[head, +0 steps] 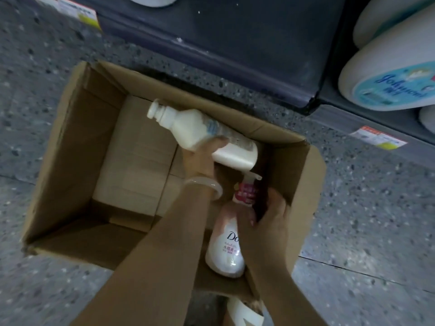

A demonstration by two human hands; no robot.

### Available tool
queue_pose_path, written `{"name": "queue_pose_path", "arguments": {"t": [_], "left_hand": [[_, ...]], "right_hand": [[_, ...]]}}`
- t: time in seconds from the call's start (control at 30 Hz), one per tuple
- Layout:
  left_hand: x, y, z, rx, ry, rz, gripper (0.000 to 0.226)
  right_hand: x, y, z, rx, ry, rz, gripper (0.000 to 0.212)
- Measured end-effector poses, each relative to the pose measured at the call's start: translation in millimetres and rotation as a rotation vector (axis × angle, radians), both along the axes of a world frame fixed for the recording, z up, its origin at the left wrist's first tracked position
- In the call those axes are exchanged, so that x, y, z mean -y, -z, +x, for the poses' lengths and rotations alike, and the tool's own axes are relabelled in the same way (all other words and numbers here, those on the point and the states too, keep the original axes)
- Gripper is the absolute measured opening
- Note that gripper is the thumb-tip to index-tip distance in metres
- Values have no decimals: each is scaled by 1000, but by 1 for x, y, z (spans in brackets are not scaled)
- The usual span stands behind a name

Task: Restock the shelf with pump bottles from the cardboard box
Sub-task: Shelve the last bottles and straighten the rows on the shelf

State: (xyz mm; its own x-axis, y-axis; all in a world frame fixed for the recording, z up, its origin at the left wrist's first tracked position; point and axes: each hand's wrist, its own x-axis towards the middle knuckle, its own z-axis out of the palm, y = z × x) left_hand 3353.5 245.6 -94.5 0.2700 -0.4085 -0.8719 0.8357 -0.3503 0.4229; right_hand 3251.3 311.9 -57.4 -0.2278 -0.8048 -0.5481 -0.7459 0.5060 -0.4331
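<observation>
Looking down into an open brown cardboard box (pixel 70 147) set on a speckled grey floor (pixel 367 208), beside the dark base of a shelf (pixel 235 50) carrying large white tubs with blue labels (pixel 386 88) and paper price tags (pixel 379 138). Box flaps stand up around both forearms. Pale folded cardboard liner (pixel 136 158) covers the box bottom. Left hand (pixel 202 158), with a pale bangle (pixel 204 187) at the wrist, is wrapped around a white bottle without a pump head (pixel 202 135), held tilted above the box, neck pointing up-left. Right hand (pixel 270 222), fingers loosely curled, grips the shoulder of a white pump bottle with pink neck label (pixel 228 243), lying inside the box's right corner.
</observation>
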Motion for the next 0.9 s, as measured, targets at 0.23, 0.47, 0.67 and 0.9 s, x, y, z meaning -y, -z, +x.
{"name": "queue_pose_path", "arguments": {"t": [0.23,0.47,0.67,0.9], "left_hand": [[-31,-14,67,-69,-3,-255,36],[-55,-24,105,-16,259,-125,32],[-67,-54,96,416,522,85,54],[-73,-156,74,586,575,70,71]], "right_hand": [[-37,28,28,-135,114,436,128],[-20,46,18,45,119,254,106],[-2,2,12,227,-37,136,107],[18,-108,15,392,124,-34,99]]}}
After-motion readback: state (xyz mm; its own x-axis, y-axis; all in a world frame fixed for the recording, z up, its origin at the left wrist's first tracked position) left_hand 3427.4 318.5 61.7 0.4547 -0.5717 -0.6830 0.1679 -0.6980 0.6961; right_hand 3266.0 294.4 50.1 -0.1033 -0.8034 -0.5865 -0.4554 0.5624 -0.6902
